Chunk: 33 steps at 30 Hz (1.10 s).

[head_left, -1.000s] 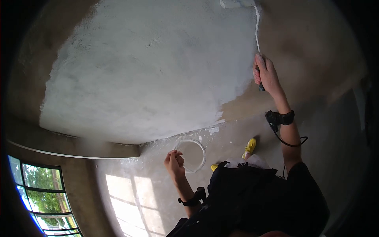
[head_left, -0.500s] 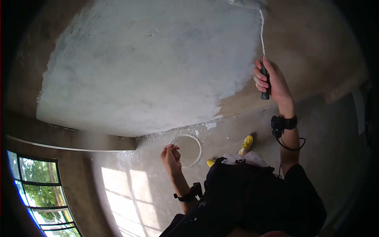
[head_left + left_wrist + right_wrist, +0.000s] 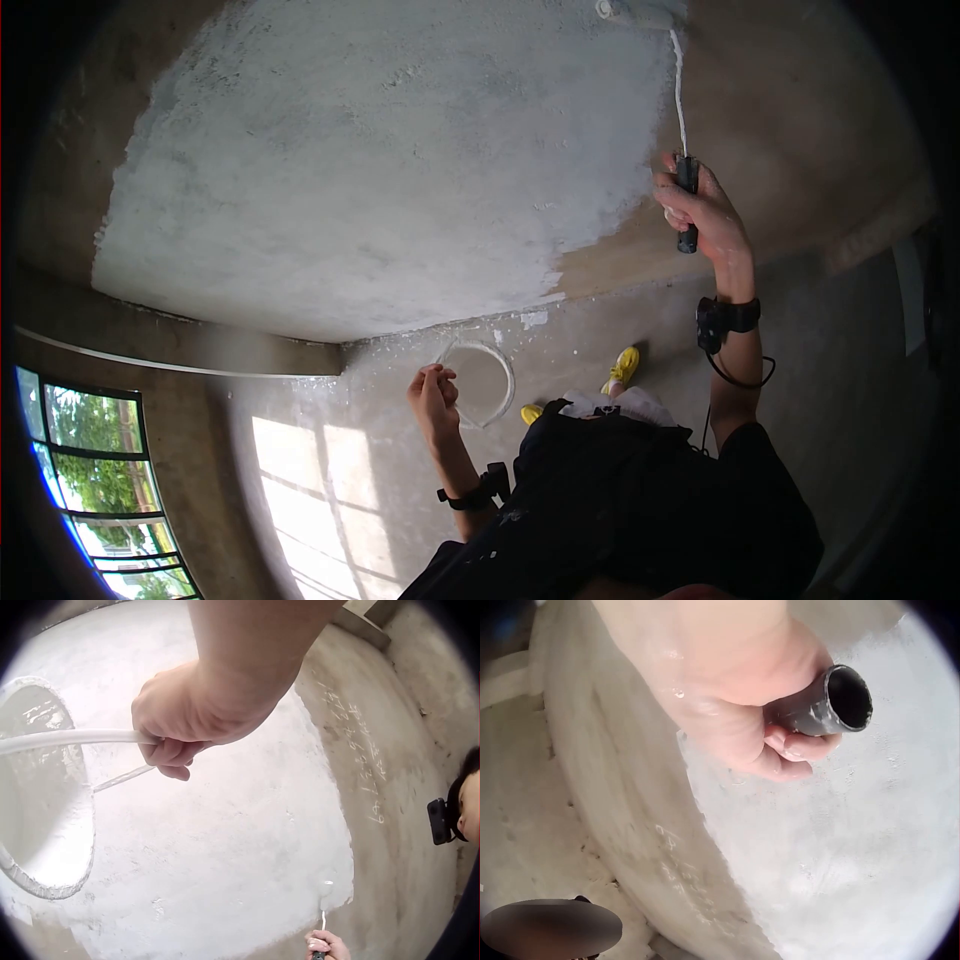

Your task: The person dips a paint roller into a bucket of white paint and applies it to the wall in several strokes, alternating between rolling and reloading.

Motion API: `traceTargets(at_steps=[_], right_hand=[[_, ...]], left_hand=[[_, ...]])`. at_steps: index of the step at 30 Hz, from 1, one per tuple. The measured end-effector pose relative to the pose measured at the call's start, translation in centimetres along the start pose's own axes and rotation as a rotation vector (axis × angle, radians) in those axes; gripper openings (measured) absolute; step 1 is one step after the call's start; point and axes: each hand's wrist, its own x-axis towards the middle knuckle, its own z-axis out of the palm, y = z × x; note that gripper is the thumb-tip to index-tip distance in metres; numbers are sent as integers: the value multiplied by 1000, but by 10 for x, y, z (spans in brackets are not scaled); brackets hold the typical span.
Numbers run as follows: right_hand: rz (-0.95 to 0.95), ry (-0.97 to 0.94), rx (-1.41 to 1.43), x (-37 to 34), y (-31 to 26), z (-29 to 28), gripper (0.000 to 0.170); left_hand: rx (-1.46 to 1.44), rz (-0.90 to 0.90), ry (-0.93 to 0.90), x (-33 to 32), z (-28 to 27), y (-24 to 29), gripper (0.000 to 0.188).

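My right hand grips the black handle of a paint roller at the upper right of the head view. Its white-coated roller sleeve overlaps the painted wall near the right border of the white area. In the right wrist view, the curled fingers wrap the roller handle, whose hollow end faces the camera. My left hand holds a white bucket by its bail handle, fingers curled round it. The round bucket hangs tilted in the left wrist view, with white paint inside and on its rim.
White paint covers much of the wall; bare brown wall borders it. Pale writing marks the bare part. Below lies a paint-spattered floor, with yellow shoes on it. A window is at the lower left.
The roller has shifted right and slightly down in the head view, with my right hand following; its grip has turned on the handle. My left hand still holds the bucket, nearly unmoved since half a second ago.
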Motion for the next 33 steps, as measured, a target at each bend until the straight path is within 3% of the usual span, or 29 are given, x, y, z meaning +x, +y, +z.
traceTargets(at_steps=[7,17,19,26,31,33], right_hand=[[-20,163,-230,10,16,-5,18],[-115,129,-313,12,26,-11,13],[-13,155,-273,10,25,-6,16],[9,2,-240,9,29,-22,30],[-94,-87,-348,13,42,-36,41],[-51,-13,-299,7,46,-30,39]], left_hand=[[3,-7,15,-2,-6,-1,9],[-5,-3,1,-2,-5,-2,9],[-3,-1,6,-2,-4,-2,9],[-15,-13,-3,-3,-8,-2,8],[-15,-11,-28,-1,-8,-3,8],[-10,3,-13,-1,-5,-1,8]])
